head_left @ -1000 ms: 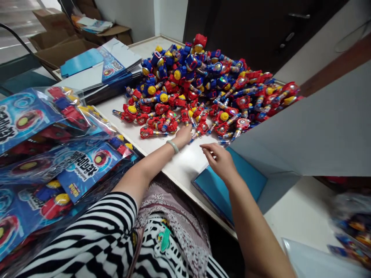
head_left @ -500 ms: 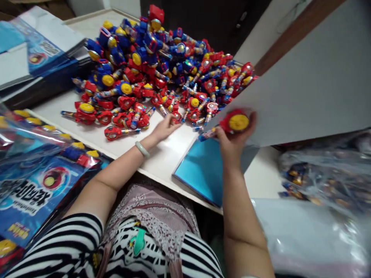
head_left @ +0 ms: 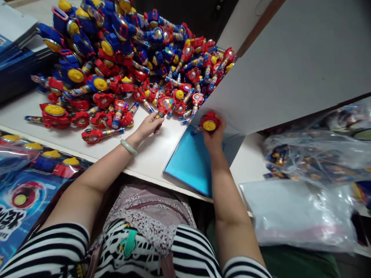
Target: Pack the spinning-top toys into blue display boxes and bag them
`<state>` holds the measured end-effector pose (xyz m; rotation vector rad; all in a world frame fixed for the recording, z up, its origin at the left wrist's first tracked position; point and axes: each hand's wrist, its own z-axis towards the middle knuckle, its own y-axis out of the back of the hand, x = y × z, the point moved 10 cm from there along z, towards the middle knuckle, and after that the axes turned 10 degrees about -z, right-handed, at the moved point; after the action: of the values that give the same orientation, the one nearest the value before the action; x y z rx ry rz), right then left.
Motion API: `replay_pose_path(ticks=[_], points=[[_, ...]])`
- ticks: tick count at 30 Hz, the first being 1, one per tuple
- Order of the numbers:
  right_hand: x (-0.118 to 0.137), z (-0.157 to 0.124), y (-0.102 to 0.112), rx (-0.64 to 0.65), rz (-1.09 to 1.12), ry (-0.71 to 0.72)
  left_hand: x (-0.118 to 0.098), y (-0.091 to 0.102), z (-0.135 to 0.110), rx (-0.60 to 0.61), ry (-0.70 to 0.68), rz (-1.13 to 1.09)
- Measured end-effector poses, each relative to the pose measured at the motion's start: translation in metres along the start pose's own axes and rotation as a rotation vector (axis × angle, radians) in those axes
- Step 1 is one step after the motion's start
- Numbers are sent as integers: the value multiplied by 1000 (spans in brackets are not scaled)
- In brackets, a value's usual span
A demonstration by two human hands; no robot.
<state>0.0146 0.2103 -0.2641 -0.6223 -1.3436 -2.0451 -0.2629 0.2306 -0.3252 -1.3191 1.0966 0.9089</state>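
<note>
- The two hands are apart, each closed on a toy.
- The left hand has its fingers closed round the tube handle of a red toy wand; the wand's round head points away from the person, at the near edge of the pile.
- The right hand grips a red toy with a yellow disc by its round head, above the far part of a bright blue panel; whether the toy touches the panel, I cannot tell.
- A tall grey-white board stands up just beyond the right hand.
- The pile of red and blue toys, many with yellow discs, covers the back of the white surface.
- A lone red wand lies in front of the pile, left of the left hand.
- A pale green bangle circles the left wrist.
- At lower left lie printed blue toy packs in clear plastic.
- At right, clear plastic bags lie beyond a whitish plastic-wrapped stack.
</note>
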Motion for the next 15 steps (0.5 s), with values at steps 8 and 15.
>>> replay_pose_path(ticks=[8, 15], points=[[-9, 0, -3, -62, 60, 84, 15, -57, -30, 87, 12, -90], [-13, -12, -39, 53, -12, 120, 35, -75, -37, 109, 71, -71]])
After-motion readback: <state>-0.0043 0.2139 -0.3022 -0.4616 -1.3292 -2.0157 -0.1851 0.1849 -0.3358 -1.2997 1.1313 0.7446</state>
